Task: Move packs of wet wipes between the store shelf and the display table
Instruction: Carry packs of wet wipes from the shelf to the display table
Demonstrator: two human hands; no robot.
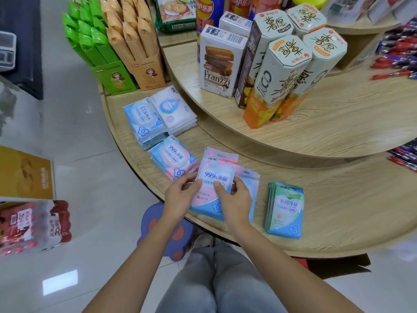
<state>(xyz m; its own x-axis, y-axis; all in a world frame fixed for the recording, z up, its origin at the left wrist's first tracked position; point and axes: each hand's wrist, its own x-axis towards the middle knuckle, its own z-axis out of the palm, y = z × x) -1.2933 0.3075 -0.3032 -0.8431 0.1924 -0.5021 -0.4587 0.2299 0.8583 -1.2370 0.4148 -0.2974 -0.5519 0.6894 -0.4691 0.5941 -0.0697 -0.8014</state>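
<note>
Left hand [180, 196]: pinches the lower left part of the pack, thumb on the printed face, fingers behind.
Right hand [235, 199]: pinches the lower right part of the same pack, thumb on the face, fingers curled round its edge.
Pack [215, 175]: pink and blue, held tilted over a pile [248, 177] of similar packs near the front rim of the bench [338, 222]; I cannot tell whether it touches the pile.
Neighbours: green packs [285, 211] near on the right, a pink-blue stack [173, 161] just beside on the left.
Handling: probably light, soft and floppy. The glossy film looks slick, so a loose pinch could slide.
Fragility: unlikely to break, though hard squeezing may crease it or lift the flap.
Best hold: both side edges, thumbs on top, clear of the flap.
</note>
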